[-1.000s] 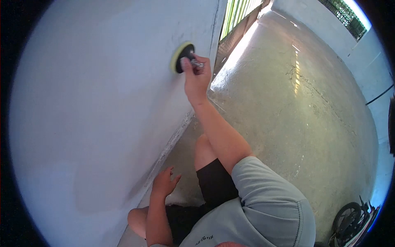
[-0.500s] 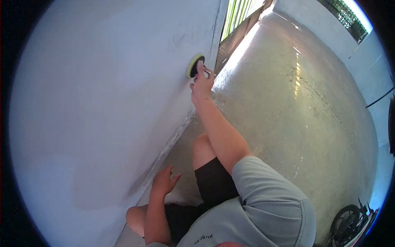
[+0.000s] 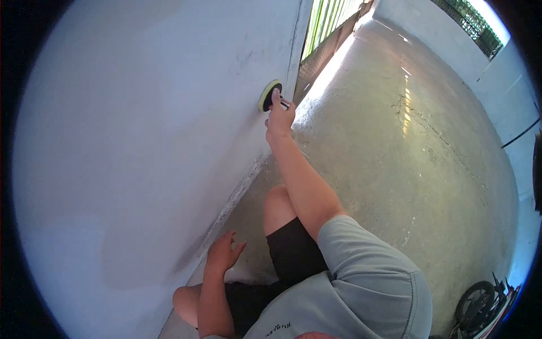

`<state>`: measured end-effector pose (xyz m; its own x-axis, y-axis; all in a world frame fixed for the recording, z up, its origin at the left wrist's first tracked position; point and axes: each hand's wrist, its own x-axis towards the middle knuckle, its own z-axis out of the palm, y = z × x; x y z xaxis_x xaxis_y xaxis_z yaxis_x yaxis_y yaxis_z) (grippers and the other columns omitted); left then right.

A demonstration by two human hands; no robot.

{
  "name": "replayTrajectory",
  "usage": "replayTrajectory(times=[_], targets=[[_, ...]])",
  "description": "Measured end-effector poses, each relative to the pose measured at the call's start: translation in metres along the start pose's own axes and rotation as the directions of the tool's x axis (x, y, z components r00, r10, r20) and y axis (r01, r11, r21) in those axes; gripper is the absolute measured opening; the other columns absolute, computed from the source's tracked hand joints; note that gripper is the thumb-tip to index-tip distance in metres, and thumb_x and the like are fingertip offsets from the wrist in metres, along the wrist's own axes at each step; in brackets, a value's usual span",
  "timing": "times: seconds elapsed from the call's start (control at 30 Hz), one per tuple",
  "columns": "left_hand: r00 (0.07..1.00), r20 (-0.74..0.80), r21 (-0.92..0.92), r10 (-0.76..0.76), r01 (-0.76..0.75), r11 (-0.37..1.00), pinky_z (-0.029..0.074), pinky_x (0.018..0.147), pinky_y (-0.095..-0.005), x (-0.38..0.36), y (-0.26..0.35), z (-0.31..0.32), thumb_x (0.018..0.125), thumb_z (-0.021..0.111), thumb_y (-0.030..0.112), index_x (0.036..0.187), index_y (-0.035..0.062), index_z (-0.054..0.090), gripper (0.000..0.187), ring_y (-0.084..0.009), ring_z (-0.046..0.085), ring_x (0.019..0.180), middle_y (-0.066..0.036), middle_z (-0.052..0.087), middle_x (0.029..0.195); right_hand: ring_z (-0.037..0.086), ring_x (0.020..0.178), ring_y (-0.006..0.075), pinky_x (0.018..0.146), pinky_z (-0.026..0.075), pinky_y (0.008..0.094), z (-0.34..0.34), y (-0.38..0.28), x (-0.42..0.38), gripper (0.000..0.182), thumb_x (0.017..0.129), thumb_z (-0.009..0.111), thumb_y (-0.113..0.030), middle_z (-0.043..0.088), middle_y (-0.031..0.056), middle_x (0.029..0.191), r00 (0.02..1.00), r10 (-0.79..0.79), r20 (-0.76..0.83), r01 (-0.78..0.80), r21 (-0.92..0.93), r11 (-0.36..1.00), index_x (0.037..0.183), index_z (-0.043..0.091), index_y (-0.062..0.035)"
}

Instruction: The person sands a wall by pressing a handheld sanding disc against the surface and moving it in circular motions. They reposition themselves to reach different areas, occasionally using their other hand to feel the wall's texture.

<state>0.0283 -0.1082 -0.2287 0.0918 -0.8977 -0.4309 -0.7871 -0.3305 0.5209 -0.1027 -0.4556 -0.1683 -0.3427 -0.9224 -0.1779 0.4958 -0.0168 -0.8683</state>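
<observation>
My right hand (image 3: 280,120) is closed on the handle of a round sanding pad (image 3: 270,96), black-backed with a pale yellow rim. The pad's face rests on or very near the white wall (image 3: 141,124), close to its right edge. My left hand (image 3: 223,252) hangs empty over my left leg near the base of the wall, its fingers apart.
Grey concrete floor (image 3: 372,147) stretches to the right of the wall. A slatted gate (image 3: 330,22) stands beyond the wall's edge. At the lower right is a motorcycle wheel (image 3: 474,304). Another pale wall (image 3: 451,62) runs along the far side.
My right hand and the pad have moved slightly down and to the right along the wall. My left hand has shifted only a little.
</observation>
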Motion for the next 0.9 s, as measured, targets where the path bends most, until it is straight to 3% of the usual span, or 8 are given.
replayTrajectory(times=[0.13, 0.2, 0.27, 0.37, 0.5, 0.67, 0.77, 0.9], targets=[[1.0, 0.003, 0.016, 0.011, -0.012, 1.0, 0.049, 0.088, -0.0444, 0.001, -0.004, 0.001, 0.088, 0.067, 0.04, 0.128, 0.0065, 0.054, 0.054, -0.0347, 0.063, 0.101, -0.018, 0.066, 0.106, 0.045, 0.061, 0.0062, 0.05, 0.037, 0.0213, 0.014, -0.028, -0.031, 0.043, 0.089, 0.072, -0.035, 0.057, 0.0026, 0.083, 0.946, -0.246, 0.21, 0.252, 0.0, 0.968, 0.11, 0.049, -0.0062], [1.0, 0.012, 0.019, 0.005, -0.005, 1.0, 0.049, 0.088, -0.0442, 0.002, -0.002, 0.002, 0.088, 0.066, 0.04, 0.129, 0.0067, 0.054, 0.054, -0.0344, 0.063, 0.102, -0.017, 0.066, 0.107, 0.056, 0.076, 0.01, 0.068, 0.047, 0.0235, 0.016, -0.039, -0.031, 0.04, 0.087, 0.076, -0.023, 0.062, 0.0079, 0.092, 0.726, -0.576, 0.375, 0.6, 0.064, 0.797, 0.107, 0.052, -0.0002], [1.0, 0.01, 0.023, -0.005, 0.005, 1.0, 0.049, 0.089, -0.044, 0.001, 0.0, 0.0, 0.088, 0.066, 0.04, 0.129, 0.0069, 0.054, 0.054, -0.0342, 0.063, 0.102, -0.017, 0.066, 0.107, 0.059, 0.077, 0.0114, 0.068, 0.049, 0.0246, 0.013, -0.021, -0.012, 0.04, 0.087, 0.076, -0.025, 0.063, 0.009, 0.09, 0.744, -0.583, 0.326, 0.583, 0.109, 0.805, 0.107, 0.052, 0.0004], [1.0, -0.005, -0.024, -0.011, 0.011, 1.0, 0.048, 0.09, -0.0438, -0.004, 0.002, -0.005, 0.088, 0.065, 0.04, 0.129, 0.0073, 0.054, 0.054, -0.0338, 0.062, 0.104, -0.017, 0.066, 0.109, 0.059, 0.083, 0.0117, 0.073, 0.048, 0.0259, 0.001, -0.012, 0.001, 0.038, 0.092, 0.07, -0.026, 0.063, 0.0089, 0.095, 0.977, -0.201, 0.07, 0.204, -0.042, 0.978, 0.109, 0.051, 0.0016], [0.999, 0.006, 0.028, -0.037, 0.036, 0.999, 0.048, 0.091, -0.0435, -0.002, 0.001, -0.006, 0.089, 0.065, 0.04, 0.13, 0.0077, 0.054, 0.054, -0.0338, 0.062, 0.106, -0.017, 0.066, 0.111, 0.058, 0.077, 0.0104, 0.07, 0.048, 0.0236, 0.024, -0.05, -0.036, 0.036, 0.091, 0.071, -0.023, 0.062, 0.008, 0.095, 0.813, -0.471, 0.343, 0.478, 0.071, 0.876, 0.111, 0.051, -0.0005], [1.0, -0.003, 0.003, -0.01, 0.01, 1.0, 0.048, 0.091, -0.0435, -0.003, 0.003, -0.004, 0.088, 0.066, 0.041, 0.13, 0.0075, 0.054, 0.055, -0.0338, 0.062, 0.106, -0.017, 0.066, 0.11, 0.055, 0.075, 0.0097, 0.067, 0.046, 0.0245, 0.029, -0.057, -0.037, 0.036, 0.087, 0.076, -0.021, 0.06, 0.0055, 0.09, 0.741, -0.56, 0.369, 0.551, 0.142, 0.823, 0.108, 0.053, -0.0024], [1.0, -0.004, -0.007, -0.009, 0.009, 1.0, 0.048, 0.09, -0.0441, -0.004, -0.001, -0.002, 0.088, 0.066, 0.04, 0.13, 0.0069, 0.054, 0.055, -0.0339, 0.062, 0.105, -0.017, 0.066, 0.11, 0.052, 0.065, 0.0073, 0.055, 0.043, 0.0224, 0.007, -0.006, 0.009, 0.042, 0.091, 0.07, -0.035, 0.06, 0.007, 0.091, 0.947, -0.313, 0.07, 0.315, -0.031, 0.948, 0.112, 0.051, -0.0045], [1.0, 0.002, 0.014, -0.013, 0.013, 1.0, 0.049, 0.089, -0.0445, -0.002, -0.001, -0.003, 0.088, 0.066, 0.04, 0.13, 0.0063, 0.054, 0.055, -0.0342, 0.062, 0.105, -0.017, 0.067, 0.109, 0.044, 0.056, 0.0063, 0.044, 0.029, 0.0229, 0.005, -0.022, -0.009, 0.04, 0.089, 0.072, -0.033, 0.06, 0.0075, 0.084, 0.989, -0.093, 0.113, 0.1, -0.054, 0.994, 0.111, 0.052, -0.0051]])
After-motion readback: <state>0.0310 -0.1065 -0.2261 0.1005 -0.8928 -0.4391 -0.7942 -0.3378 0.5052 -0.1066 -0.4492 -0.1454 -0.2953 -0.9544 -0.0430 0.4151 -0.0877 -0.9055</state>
